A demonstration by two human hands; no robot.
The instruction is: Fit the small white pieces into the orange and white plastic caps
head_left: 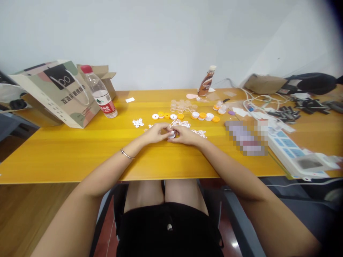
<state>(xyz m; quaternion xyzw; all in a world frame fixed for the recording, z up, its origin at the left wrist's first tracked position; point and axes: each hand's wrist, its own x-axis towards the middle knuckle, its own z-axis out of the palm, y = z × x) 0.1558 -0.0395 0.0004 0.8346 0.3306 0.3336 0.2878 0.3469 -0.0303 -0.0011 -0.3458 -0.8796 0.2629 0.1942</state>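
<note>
My left hand [157, 133] and my right hand [185, 135] meet over the table, fingertips closed around a small white round piece [172, 135]. Fingers cover most of it, so its exact kind is unclear. Just behind my hands lies a pile of small white pieces with reddish marks [181, 123], and more such pieces [199, 133] lie to the right. A cluster of small white discs [138, 122] is to the left. Farther back runs a row of white and orange round caps [167, 116], with a second group of caps [202, 116] beside it. Clear small cups [183, 106] stand behind them.
On the left are a paper bag [66, 96], a cardboard box [108, 80] and a water bottle [103, 96]. A brown drink bottle [206, 84] stands at the back. To the right lie a blurred object [245, 137], a white power strip [289, 146], cables and black parts [284, 115].
</note>
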